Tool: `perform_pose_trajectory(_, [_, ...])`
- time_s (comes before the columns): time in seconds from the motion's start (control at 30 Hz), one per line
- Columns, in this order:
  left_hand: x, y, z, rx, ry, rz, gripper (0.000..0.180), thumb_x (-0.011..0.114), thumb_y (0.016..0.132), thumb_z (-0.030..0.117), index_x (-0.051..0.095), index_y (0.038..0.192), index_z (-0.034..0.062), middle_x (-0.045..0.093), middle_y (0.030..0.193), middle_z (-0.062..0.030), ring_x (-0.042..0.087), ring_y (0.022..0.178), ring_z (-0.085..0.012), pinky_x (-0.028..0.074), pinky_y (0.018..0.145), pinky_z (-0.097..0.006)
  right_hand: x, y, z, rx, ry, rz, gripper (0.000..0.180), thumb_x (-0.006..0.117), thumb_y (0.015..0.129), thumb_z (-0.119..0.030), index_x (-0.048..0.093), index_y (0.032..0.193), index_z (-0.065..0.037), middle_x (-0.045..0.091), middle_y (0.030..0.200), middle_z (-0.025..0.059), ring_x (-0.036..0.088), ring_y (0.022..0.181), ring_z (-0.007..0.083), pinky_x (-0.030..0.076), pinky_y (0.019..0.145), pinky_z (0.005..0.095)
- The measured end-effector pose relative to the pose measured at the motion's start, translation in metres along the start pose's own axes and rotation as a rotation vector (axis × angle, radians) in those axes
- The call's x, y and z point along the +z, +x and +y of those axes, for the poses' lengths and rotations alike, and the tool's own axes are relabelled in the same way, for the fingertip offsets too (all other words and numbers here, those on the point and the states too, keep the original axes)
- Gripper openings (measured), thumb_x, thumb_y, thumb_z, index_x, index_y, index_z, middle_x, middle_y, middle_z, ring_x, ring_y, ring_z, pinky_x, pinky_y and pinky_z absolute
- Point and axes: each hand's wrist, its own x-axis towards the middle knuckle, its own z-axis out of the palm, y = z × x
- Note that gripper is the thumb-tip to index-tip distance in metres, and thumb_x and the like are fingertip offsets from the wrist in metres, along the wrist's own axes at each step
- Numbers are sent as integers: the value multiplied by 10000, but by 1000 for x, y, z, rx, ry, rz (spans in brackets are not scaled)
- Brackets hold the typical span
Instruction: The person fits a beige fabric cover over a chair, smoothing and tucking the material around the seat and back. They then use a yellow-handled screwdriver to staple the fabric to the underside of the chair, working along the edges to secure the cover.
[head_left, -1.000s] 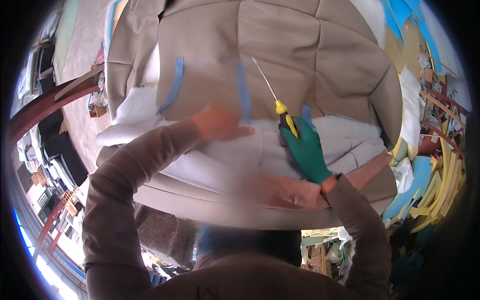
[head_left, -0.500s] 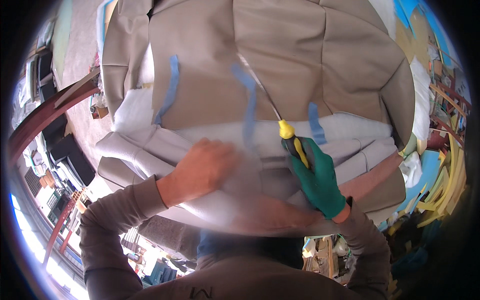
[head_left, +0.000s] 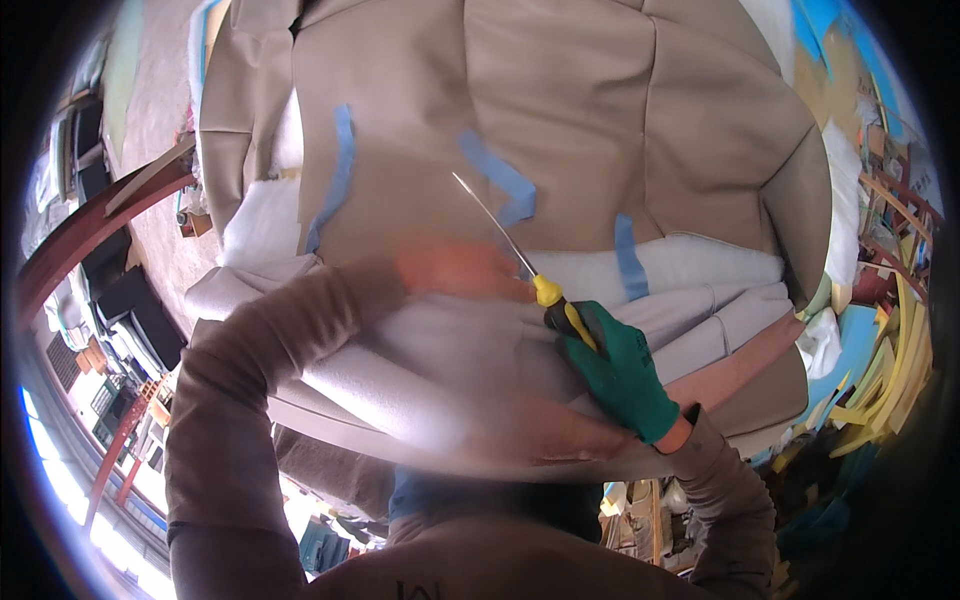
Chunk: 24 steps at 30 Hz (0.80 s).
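Observation:
My right hand (head_left: 618,375), in a green glove, is wrapped round the yellow-and-black handle of a screwdriver (head_left: 548,294). Its long thin shaft points away to the far left, over a taupe upholstery cover (head_left: 560,90). My bare left hand (head_left: 455,270) is smeared by motion above the white padding, close to the shaft; its fingers cannot be made out. Beyond it a middle blue strip (head_left: 500,175) lies bent on the cover. Another blue strip (head_left: 338,180) lies to the left, and a third blue strip (head_left: 627,258) hangs over the padding (head_left: 700,258) at right.
Grey-lilac fabric folds (head_left: 380,400) and a reddish-brown panel (head_left: 735,365) run along the near side. A dark red metal beam (head_left: 100,225) curves in at left. Yellow scraps (head_left: 885,375) are heaped at right, beside white wadding (head_left: 822,340).
My left hand has moved away from me and to the right. The middle blue strip now bends shorter, off the padding. The screwdriver and right hand have shifted slightly left and nearer me.

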Motion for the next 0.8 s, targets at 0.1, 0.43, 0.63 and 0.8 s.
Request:
perform_pose_trajectory(0.1, [33,3,-13,124,-70,288,444,670,1073,480,818,1194,79,779,1089,-204,752,1050,-299,563,954,-438,2,7,-1,2,73,64,291,694,1071,-145,637,1333,-33,734,1076,235,696,967,473,563,816,425])
perform_pose_trajectory(0.43, [57,25,-52,304,-298,627,232,781,1001,259,808,1087,46,761,958,-167,727,898,-327,566,834,-430,3,26,0,113,16,87,288,678,1088,-128,632,1349,-17,743,1033,173,712,872,333,537,779,412])
perform_pose_trajectory(0.63, [42,47,-55,427,216,1046,226,779,988,255,772,964,30,711,972,-144,683,939,-371,549,870,-462,-14,42,17,287,554,141,295,665,1103,-159,659,1360,-15,747,1209,26,664,1044,140,512,924,324])
perform_pose_trajectory(0.8, [-3,40,-53,187,-207,513,503,702,1082,459,737,886,-3,749,937,-144,715,933,-359,563,877,-447,-10,42,23,242,409,144,297,659,1111,-208,668,1349,-31,753,1176,82,666,1036,181,519,943,339])
